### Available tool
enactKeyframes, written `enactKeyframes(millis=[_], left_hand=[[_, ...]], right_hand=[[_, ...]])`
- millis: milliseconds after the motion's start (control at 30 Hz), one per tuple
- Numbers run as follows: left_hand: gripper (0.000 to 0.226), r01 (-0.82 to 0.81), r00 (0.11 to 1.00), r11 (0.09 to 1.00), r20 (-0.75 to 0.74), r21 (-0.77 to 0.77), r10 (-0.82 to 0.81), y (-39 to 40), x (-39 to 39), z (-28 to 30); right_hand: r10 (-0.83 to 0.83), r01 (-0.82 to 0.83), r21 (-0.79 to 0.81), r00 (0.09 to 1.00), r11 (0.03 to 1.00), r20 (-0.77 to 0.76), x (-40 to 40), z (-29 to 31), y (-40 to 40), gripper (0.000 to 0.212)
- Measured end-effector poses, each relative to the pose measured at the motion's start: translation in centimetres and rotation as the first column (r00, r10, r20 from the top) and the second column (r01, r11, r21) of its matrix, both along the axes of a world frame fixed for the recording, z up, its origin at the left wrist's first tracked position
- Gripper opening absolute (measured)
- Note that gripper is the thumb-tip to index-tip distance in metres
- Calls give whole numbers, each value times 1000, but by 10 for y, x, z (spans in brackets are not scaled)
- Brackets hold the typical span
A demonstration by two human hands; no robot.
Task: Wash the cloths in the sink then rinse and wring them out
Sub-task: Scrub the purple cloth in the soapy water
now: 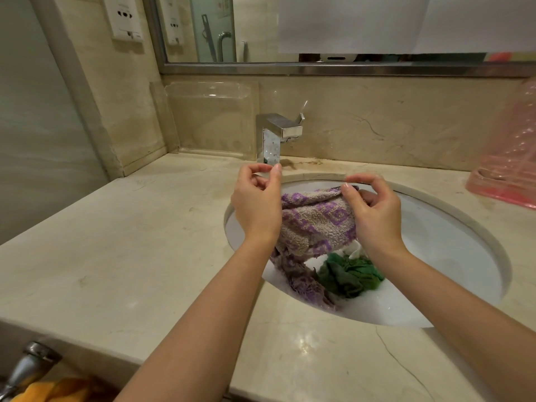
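A crumpled green cloth (349,274) is seen lying in the white oval sink (452,256) set in the beige marble counter (116,242). Above it, a purple-patterned beige towel (316,224) is pinched by the left hand (258,204) and right hand (374,210), below the square chrome faucet (275,137) at the counter's back edge.

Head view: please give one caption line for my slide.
Both hands lift a purple-patterned towel over the sink.

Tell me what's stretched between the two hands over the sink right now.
The purple patterned towel spans from the left hand to the right hand in the head view, its lower end trailing into the sink beside the green cloth.
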State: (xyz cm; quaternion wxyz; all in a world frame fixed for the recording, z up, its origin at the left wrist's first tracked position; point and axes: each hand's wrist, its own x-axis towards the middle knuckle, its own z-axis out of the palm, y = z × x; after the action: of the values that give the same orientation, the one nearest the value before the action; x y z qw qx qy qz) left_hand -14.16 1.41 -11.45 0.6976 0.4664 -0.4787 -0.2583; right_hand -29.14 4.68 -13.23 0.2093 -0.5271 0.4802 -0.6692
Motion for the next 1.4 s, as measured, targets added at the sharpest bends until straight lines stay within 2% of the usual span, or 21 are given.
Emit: enactKeyframes(millis=[167,267,367,567,667,700,767,833,900,967,1033,1133,1200,1267,1333,1400], left_hand=[[11,-1,1000,1000,2,-2,1,0,0,0],[11,-6,1000,1000,6,-2,6,-1,0,0],[11,-4,1000,1000,13,-5,4,0,0,0],[12,-14,999,1000,30,-2,14,0,0,1],[25,99,985,992,131,77,-108,-2,1,-2],[35,172,957,974,207,147,-201,-4,1,-5],[48,288,836,901,373,323,-401,-6,1,-11],[39,307,690,843,506,442,-517,-7,1,-18],[29,266,600,845,606,464,-522,-7,2,-19],[31,262,629,870,610,418,-482,-8,3,-19],[34,270,726,897,539,349,-428,-10,2,-18],[38,268,822,905,412,329,-393,-12,-7,-13],[39,259,835,896,383,361,-396,-13,-17,-6],[42,259,832,896,389,361,-396,-15,-27,-2],[44,292,867,899,307,325,-392,-14,-39,-1],[41,358,897,876,142,323,-419,-9,-58,-6]], right_hand=[[-17,17,1,1000,1000,-18,-3,-2,-2,15],[-27,28,8,999,1000,-21,-5,-4,-2,25],[-9,9,-3,1000,1000,-13,-2,-1,0,17],[-18,18,11,1000,1000,-20,-1,0,1,17],[-40,40,32,999,999,-20,-6,-4,-1,21],[-40,40,46,999,998,-15,-8,-4,-2,21],[-1,3,103,1000,995,-22,-11,-5,-4,19],[53,-31,223,994,974,-94,-17,-9,-7,21],[112,-30,351,970,936,-215,-22,-11,-9,19],[152,63,443,888,894,-433,-25,-10,-9,14],[175,131,473,818,871,-548,-24,-9,-8,33],[205,53,513,878,857,-433,-19,-7,-6,48],[171,-44,504,963,862,-207,-15,-3,-6,53],[31,-33,410,999,912,11,-13,6,-6,48],[-91,74,274,995,959,48,-9,12,-1,46],[-171,176,161,984,971,-47,-1,8,1,47]])
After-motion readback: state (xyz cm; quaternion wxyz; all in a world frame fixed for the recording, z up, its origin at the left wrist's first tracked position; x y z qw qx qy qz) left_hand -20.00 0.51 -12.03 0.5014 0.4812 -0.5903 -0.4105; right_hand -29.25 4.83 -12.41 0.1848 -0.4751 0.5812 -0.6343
